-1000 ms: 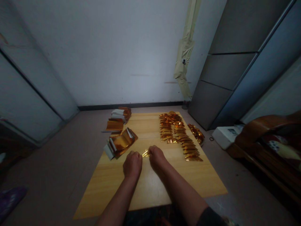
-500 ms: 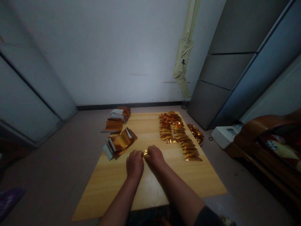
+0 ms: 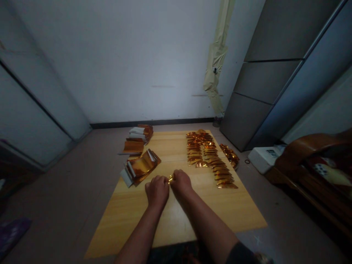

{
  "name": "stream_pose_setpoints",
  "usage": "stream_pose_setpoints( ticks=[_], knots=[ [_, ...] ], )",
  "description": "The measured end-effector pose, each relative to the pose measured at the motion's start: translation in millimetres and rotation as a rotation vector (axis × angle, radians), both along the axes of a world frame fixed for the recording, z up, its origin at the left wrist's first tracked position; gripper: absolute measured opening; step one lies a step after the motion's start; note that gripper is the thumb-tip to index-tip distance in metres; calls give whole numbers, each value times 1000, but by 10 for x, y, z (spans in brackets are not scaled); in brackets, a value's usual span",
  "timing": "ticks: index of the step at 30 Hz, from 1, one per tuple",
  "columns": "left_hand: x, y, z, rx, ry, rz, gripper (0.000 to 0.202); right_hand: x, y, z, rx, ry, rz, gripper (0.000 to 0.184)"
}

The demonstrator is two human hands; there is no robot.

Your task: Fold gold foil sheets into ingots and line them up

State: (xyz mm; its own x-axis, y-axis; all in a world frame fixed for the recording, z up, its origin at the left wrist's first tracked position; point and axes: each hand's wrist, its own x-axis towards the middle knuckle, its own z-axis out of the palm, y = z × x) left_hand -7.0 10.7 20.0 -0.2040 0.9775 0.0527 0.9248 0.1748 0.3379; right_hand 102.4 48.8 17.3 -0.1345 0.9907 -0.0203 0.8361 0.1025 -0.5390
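From the head camera, the left hand (image 3: 157, 191) and the right hand (image 3: 180, 184) are close together above a wood table (image 3: 132, 223). The fingers (image 3: 165, 182) of both hands are shut tight on a small piece of gold foil (image 3: 171, 178), which pokes out between the hands. Up and to the left lies a stack of gold and white sheets (image 3: 140, 167). Past the right hand, rows of folded gold foil (image 3: 209, 156) sit on the table.
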Motion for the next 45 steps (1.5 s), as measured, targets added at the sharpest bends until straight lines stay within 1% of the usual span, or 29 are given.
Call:
stream_pose_setpoints(
  ticks=[6, 13, 16, 20, 23, 25, 28, 31, 34, 37, 40, 42, 45],
  knots=[
    [-36, -4, -46, 31, -20, -10, 19, 60, 28, 42, -37, 82, -19, 16],
    [-35, -26, -78, 54, -8, -52, 22, 175, 60, 41, -84, 151, -70, 22],
    [-34, -29, -84, 51, 11, -66, 24, 246, 69, 66, -99, 166, -89, 22],
    [-15, -36, -83, 55, 60, -93, 24, 334, 90, 121, -117, 93, -86, 21],
    [17, -40, -71, 90, 139, -153, 22, 368, 93, 135, -136, 32, -40, 21],
    [47, -44, -55, 114, 191, -197, 24, 371, 77, 120, -119, -33, -20, 22],
    [103, -73, -28, 122, 234, -224, 26, 353, 19, 77, -55, -132, -8, 23],
    [154, -141, -20, 125, 238, -199, 29, 326, -83, 45, -14, -192, 16, 23],
    [164, -209, -36, 129, 203, -173, 31, 300, -197, 51, -26, -217, 71, 23],
    [130, -224, -51, 127, 132, -157, 29, 292, -251, 81, -44, -194, 142, 23],
    [88, -190, -60, 129, 79, -127, 27, 322, -207, 103, -96, -124, 194, 25],
    [68, -163, -69, 123, 51, -114, 27, 361, -148, 102, -119, -59, 162, 27],
    [42, -146, -83, 92, 3, -104, 31, 409, -81, 89, -87, 37, 81, 23]
  ],
)
